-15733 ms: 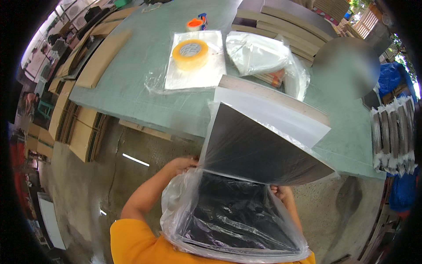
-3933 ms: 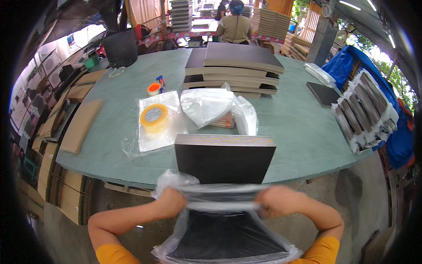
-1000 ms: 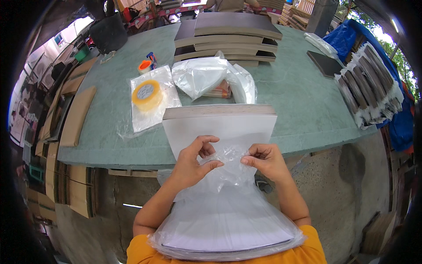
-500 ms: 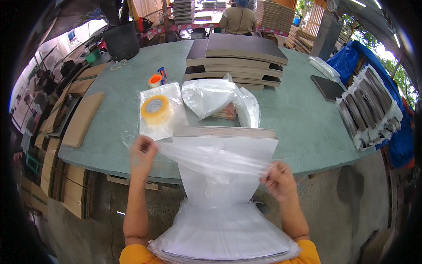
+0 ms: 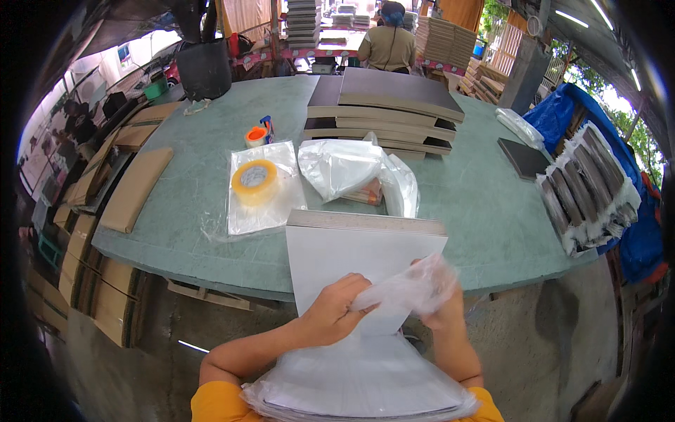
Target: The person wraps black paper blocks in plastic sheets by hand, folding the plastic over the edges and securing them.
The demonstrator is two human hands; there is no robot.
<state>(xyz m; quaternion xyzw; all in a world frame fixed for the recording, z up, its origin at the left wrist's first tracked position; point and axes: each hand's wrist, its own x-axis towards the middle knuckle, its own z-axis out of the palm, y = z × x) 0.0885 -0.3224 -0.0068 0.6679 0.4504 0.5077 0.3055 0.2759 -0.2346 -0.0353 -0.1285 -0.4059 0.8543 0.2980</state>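
A bunched piece of clear plastic film (image 5: 415, 285) stretches between my two hands. My left hand (image 5: 341, 307) is closed on its left end, in front of a stack of white-faced boards (image 5: 334, 243). The right hand (image 5: 444, 309) is partly covered by the crumpled film and closed on the other end. The white-faced stack stands tilted at the table's near edge, its layered top edge showing. Nearest my body lies a plastic-wrapped white stack (image 5: 351, 383), its far part meeting the boards behind my hands.
On the green table (image 5: 492, 211) lie a tape roll (image 5: 254, 183) on flat clear bags (image 5: 281, 218), an orange-and-blue tape dispenser (image 5: 259, 133), crumpled plastic bags (image 5: 337, 165) and stacked dark boards (image 5: 397, 95). Wrapped boards (image 5: 583, 186) stand at right, cardboard (image 5: 137, 190) at left. A person (image 5: 388, 46) is beyond.
Earlier the film was stretched wide across the boards between spread hands. Now my left hand has moved right and down, and the film is bunched near my right hand.
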